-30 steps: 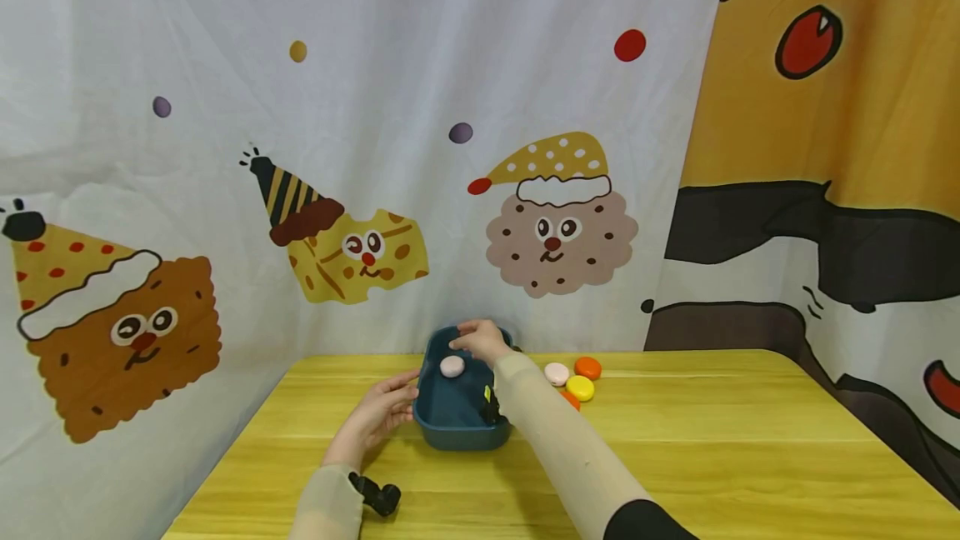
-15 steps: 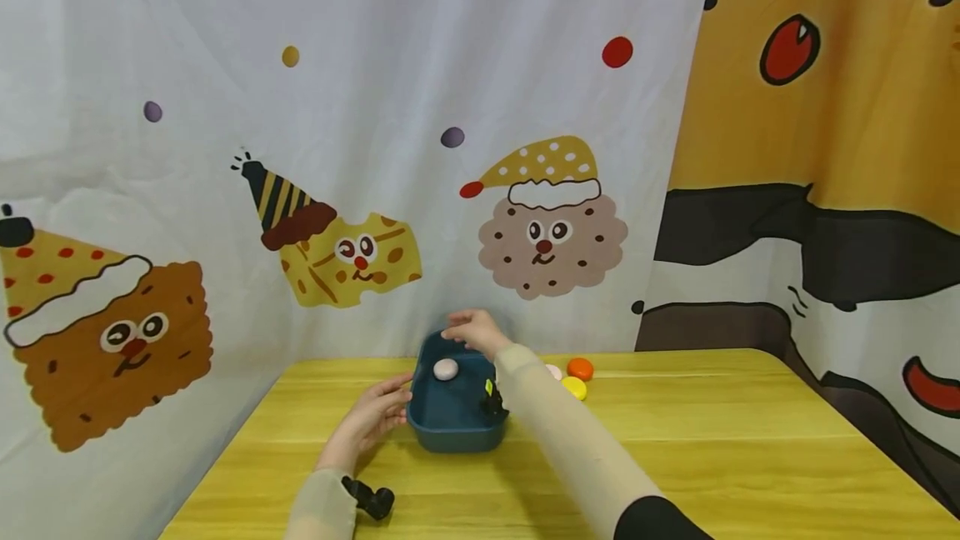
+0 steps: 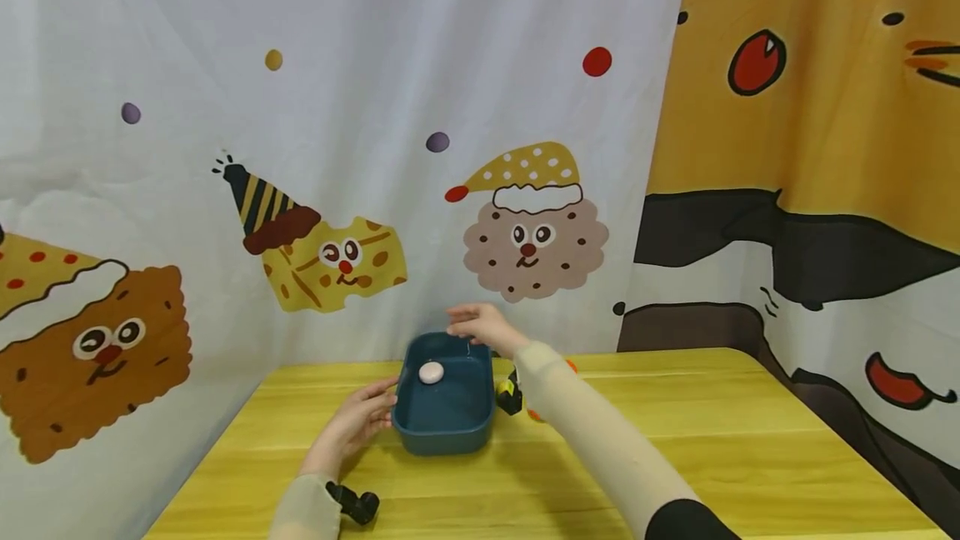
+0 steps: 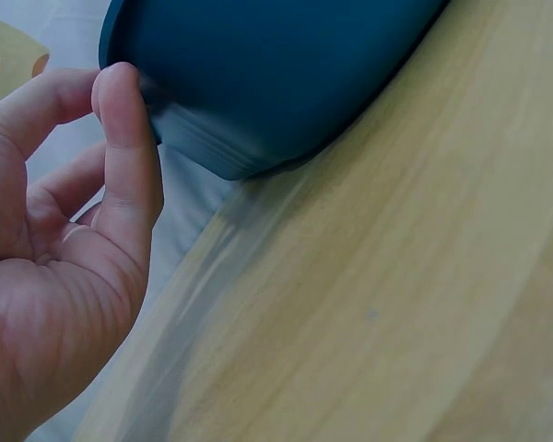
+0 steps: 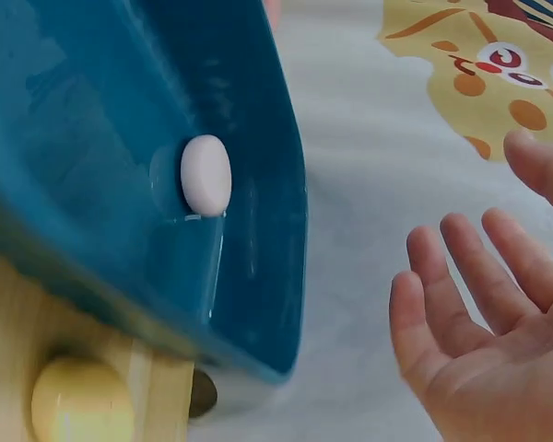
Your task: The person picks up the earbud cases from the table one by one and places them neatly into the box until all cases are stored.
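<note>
— What is found nearest?
— On the near side of the tub (image 3: 442,442), the left sleeve (image 3: 306,508) and the right sleeve (image 3: 607,448) are both cut off by the head view's lower edge.
— How is the left hand (image 3: 354,422) placed?
— It is held at the tub's left side, with the rim touched by thumb and forefinger. Whether the rim is pinched cannot be told; the contact is partly covered by the thumb.
— And the pale oval piece (image 3: 431,372)?
— It is contained in the tub, on the floor, near the left wall and toward the far end.
— What is hidden to the tub's right?
— Much of the surface (image 3: 712,415) is covered by the right sleeve and a black wrist device (image 3: 510,398); only an orange sliver (image 3: 535,415) and a farther orange edge (image 3: 572,366) are left visible. In the right wrist view, a yellowish round piece (image 5: 83,401) just beside the tub is cut off below.
— The right hand (image 3: 487,327)?
— It is held above the tub's far right corner, fingers loosely extended, nothing grasped.
— Beyond the tub?
— A printed curtain (image 3: 345,107) is hung; its leftmost biscuit figure (image 3: 142,357) is cut off by the frame.
</note>
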Tool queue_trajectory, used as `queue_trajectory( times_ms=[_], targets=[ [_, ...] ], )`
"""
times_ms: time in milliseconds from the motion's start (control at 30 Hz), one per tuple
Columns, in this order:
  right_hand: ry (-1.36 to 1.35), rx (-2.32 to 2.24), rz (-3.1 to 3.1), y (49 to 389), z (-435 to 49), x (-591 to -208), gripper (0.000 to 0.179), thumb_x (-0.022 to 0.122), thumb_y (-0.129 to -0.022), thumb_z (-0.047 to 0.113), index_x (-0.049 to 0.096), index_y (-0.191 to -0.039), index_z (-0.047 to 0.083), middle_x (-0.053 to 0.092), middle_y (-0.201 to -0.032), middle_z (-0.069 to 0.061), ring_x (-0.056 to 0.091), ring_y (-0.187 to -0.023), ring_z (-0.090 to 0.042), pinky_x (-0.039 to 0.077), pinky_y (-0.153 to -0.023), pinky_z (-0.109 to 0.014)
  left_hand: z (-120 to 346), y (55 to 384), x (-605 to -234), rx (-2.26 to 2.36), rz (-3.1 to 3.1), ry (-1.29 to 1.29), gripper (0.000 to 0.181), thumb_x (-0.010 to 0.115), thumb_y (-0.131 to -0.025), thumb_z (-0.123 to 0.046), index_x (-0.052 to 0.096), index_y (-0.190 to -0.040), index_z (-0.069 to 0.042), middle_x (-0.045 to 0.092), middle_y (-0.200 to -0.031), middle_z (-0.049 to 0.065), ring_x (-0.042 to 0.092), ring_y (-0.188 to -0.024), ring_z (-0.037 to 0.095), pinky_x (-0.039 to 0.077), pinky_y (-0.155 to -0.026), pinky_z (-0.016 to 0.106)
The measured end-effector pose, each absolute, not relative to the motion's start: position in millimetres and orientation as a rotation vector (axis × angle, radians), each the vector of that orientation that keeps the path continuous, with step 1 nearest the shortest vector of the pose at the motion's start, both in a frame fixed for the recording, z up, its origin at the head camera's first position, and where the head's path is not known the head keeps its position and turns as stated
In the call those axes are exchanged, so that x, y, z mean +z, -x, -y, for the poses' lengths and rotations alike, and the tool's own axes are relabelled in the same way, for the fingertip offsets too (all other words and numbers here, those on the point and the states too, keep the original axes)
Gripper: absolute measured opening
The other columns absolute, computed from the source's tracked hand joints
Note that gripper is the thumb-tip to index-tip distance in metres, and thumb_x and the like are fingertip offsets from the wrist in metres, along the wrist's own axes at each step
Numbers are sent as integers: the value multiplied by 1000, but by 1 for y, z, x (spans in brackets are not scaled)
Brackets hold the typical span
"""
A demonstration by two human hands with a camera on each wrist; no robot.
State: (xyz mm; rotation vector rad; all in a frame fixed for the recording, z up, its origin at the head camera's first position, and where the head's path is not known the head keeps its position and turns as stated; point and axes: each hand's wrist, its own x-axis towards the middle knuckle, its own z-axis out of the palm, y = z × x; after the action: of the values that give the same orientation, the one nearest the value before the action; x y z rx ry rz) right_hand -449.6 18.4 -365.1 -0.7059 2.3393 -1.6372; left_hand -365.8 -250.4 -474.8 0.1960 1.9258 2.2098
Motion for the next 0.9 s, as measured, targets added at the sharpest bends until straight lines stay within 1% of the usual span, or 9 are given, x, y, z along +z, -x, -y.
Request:
queue_trajectory(
  times_ms=[133,233,300,433,533,600,733,900],
  targets=[
    [772,-1611,-2340,446,-34,-365,47,67,-93,21,56,-137,12,59,-130,-10,59,-113,-26,49,-90,-42,251,366,-476,2204,-1939,-188,58,53,-99,-8,28,-150,3,60,-94,7,59,-65,9,53,-66,23],
    [809,-1601,-2354,442,-47,-367,46,67,-93,20,56,-137,10,59,-130,-11,60,-110,-23,50,-87,-43,251,366,-476,2197,-1947,-187,59,54,-99,-8,28,-150,3,59,-96,7,59,-65,9,53,-65,22],
    [816,-1607,-2364,442,-56,-370,46,67,-93,19,56,-136,9,60,-129,-11,61,-109,-22,50,-88,-44,252,367,-476,2191,-1947,-189,60,54,-99,-9,26,-151,3,59,-97,7,59,-65,8,53,-65,22],
    [784,-1618,-2389,445,-75,-379,44,67,-93,18,57,-135,10,60,-129,-11,61,-110,-22,47,-93,-49,252,367,-476,2196,-1942,-189,62,56,-98,-10,26,-151,3,60,-94,4,59,-65,8,53,-65,21],
    [745,-1633,-2415,449,-89,-386,43,66,-93,19,58,-134,10,61,-128,-11,60,-111,-24,46,-93,-52,253,368,-475,2204,-1936,-195,63,57,-98,-11,25,-151,4,60,-91,3,59,-65,8,53,-65,21],
    [711,-1637,-2427,451,-98,-390,43,66,-93,20,58,-134,9,61,-128,-12,59,-112,-24,47,-90,-50,254,368,-474,2198,-1932,-205,64,56,-98,-11,24,-151,4,60,-91,3,59,-65,8,53,-65,21],
    [667,-1645,-2440,455,-116,-399,48,66,-93,22,55,-136,3,57,-132,-19,57,-114,-26,48,-87,-44,255,368,-475,2182,-1932,-216,64,56,-99,-12,23,-152,4,58,-93,5,59,-66,8,52,-66,21],
    [591,-1651,-2464,455,-136,-408,49,64,-94,19,53,-137,0,55,-132,-22,58,-113,-27,45,-90,-50,253,367,-477,2182,-1935,-199,63,56,-99,-12,24,-152,3,58,-98,6,59,-67,9,53,-66,22]
  ],
)
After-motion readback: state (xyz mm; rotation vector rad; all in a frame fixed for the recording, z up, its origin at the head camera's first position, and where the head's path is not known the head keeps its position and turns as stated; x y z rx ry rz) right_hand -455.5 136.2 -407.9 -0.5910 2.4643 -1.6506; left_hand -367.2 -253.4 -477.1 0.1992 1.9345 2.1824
